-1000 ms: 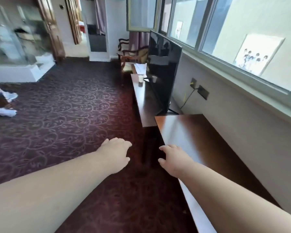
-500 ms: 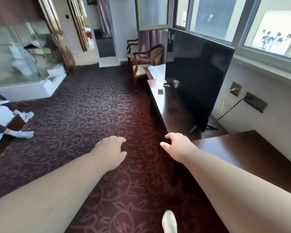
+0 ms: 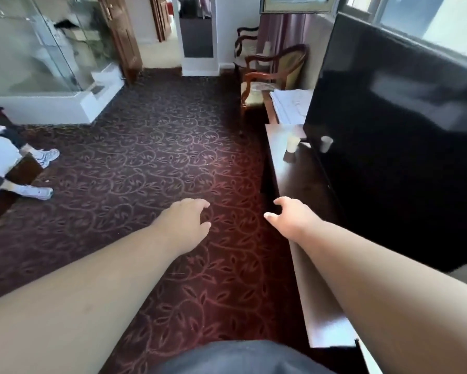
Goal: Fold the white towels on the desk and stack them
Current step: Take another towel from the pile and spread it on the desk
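The patterned carpet [image 3: 135, 168] is filling most of the view; the dark television [image 3: 394, 147] is standing on the long wooden desk [image 3: 294, 168] along the right wall; a wooden armchair [image 3: 267, 74] is sitting beyond the desk's far end; the white towels [image 3: 291, 105] are lying in a pile at that far end, well apart from both hands; two paper cups [image 3: 293, 143] are standing on the desk between. The left hand [image 3: 186, 220] and right hand [image 3: 294, 217] are reaching forward with fingers loosely spread, holding nothing. Dragging a towel back along the desk is likely to topple the cups; an elbow could be knocking the television.
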`<state>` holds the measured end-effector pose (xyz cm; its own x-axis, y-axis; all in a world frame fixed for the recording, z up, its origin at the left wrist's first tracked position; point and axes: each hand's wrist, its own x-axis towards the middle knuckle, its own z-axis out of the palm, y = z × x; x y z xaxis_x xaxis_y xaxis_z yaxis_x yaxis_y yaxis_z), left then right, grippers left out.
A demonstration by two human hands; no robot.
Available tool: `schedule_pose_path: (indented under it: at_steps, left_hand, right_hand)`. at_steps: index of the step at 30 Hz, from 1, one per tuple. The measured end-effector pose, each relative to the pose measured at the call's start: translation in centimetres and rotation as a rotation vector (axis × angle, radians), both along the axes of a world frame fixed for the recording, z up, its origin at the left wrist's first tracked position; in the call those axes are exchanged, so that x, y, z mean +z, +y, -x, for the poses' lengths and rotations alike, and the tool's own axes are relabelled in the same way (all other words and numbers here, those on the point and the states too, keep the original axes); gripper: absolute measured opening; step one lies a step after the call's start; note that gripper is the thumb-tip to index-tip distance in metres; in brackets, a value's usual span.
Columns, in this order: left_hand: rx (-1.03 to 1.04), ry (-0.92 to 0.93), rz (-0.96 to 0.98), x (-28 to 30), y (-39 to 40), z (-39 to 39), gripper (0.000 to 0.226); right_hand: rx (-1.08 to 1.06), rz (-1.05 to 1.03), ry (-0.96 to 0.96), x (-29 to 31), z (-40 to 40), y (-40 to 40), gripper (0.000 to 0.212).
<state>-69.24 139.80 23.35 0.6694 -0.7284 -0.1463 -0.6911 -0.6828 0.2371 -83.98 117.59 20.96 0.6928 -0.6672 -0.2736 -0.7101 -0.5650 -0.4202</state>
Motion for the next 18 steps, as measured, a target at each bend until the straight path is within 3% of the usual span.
schedule_pose_path:
  at_steps: [7, 13, 18]
  left_hand:
    - [0.035, 0.073, -0.029, -4.7, -9.1, -18.2, 0.056]
    - [-0.141, 0.062, -0.132, -5.9, -20.3, -33.9, 0.056]
    - [-0.234, 0.069, -0.167, -5.6, -31.7, -43.2, 0.055]
  right_hand:
    - [0.015, -0.035, 0.037, -4.3, -17.7, -8.2, 0.061]
    - [-0.106, -0.033, 0.055, -3.7, -31.3, -17.8, 0.06]
    - [-0.257, -0.109, -0.049, -4.5, -38.5, -25.8, 0.057]
